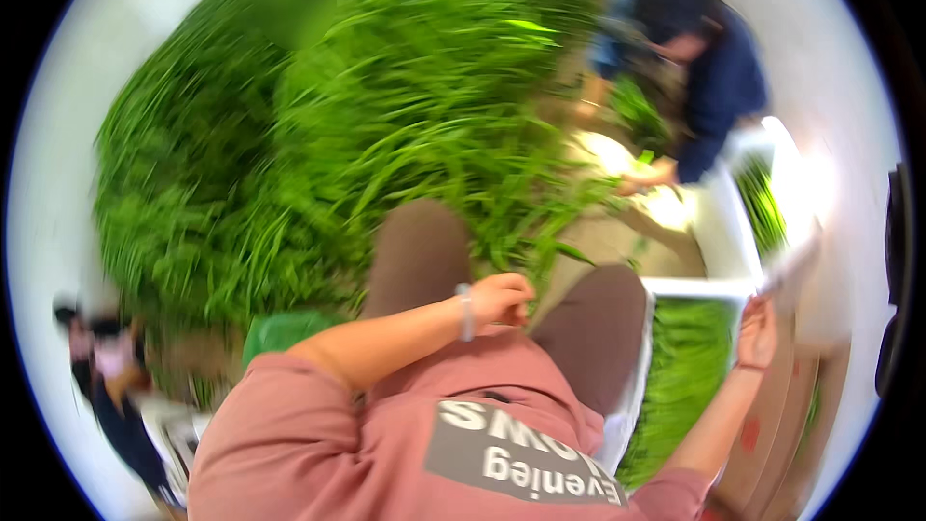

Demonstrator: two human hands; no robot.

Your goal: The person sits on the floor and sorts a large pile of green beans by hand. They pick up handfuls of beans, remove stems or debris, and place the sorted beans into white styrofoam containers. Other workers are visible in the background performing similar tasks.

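My left hand (504,300), with a pale bracelet (465,312) at the wrist, hangs above my lap. Its fingers are curled and nothing shows in them. Out to the right, my right hand (757,331) is raised at the corner of a white box (698,288). A blurred pale strip (792,260) lies at its fingertips; whether I hold it is unclear. Long green leaves (680,376) fill the box beside my right leg. In front of my knees spreads a large heap of long-leaved green vegetables (427,101), blurred in places.
Across at the upper right, a person (723,79) bends over loose greens, hands low by the brown floor (600,246). Another white box (731,195) there holds greens. Cardboard boxes (770,412) stand at the right. A green seat-like object (289,329) is by my left hip. More people (116,369) appear far left.
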